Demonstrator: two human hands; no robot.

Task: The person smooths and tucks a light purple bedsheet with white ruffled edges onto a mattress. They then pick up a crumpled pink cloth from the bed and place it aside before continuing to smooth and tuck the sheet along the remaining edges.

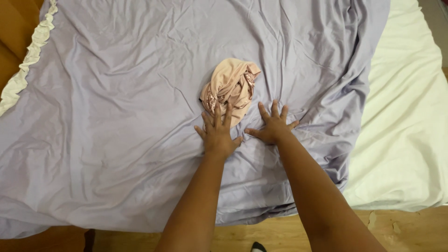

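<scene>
Nearest you, the wood floor (pixel 261 231) shows at the bed's edge. Your left hand (pixel 217 133) lies flat on the lilac sheet (pixel 107 121), fingers (pixel 217 112) spread apart, the tips touching the near edge of the pink cloth (pixel 231 88). Your right hand (pixel 274 127) presses flat on the sheet just beside it, fingers apart, clear of the cloth and gripping nothing. The cloth sits bunched in the middle of the sheet, its long axis running from near left to far right. A white sheet (pixel 406 121) lies to the right, and a ruffled trim (pixel 28 60) at far left.
</scene>
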